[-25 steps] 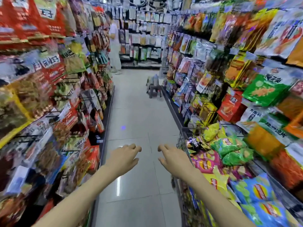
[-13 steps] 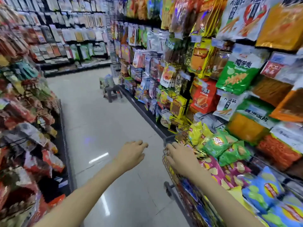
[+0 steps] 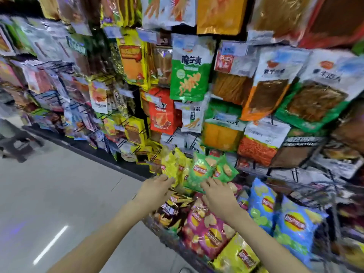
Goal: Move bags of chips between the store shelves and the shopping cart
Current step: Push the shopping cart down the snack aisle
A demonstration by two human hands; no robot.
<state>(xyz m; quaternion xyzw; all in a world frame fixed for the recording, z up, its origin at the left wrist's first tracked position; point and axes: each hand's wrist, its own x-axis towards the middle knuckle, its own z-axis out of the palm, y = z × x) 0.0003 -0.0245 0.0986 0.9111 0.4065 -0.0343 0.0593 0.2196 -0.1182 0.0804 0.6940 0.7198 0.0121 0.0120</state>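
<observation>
Reaching into the wire shopping cart (image 3: pixel 157 226), left hand (image 3: pixel 155 187) touched a crinkly yellow chip bag (image 3: pixel 173 167), right hand (image 3: pixel 218 192) a crinkly green chip bag (image 3: pixel 201 171), fingers loosely spread; pinching each top seam would lift best.

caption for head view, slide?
Both hands, left hand and right hand, reach chip bags atop a loaded shopping cart.

Both hands reach into the shopping cart (image 3: pixel 332 219) at five o'clock. The left hand (image 3: pixel 155 187) touches a yellow chip bag (image 3: pixel 173 168) with fingers extended; the right hand (image 3: pixel 218 191) rests its fingertips against a green chip bag (image 3: pixel 201 170). Pink bag (image 3: pixel 206 231) and blue bags (image 3: pixel 295 229) lie below. Hanging snack packets (image 3: pixel 189 75) fill twelve o'clock; grey floor (image 3: pixel 59 194) spreads at eight.
</observation>
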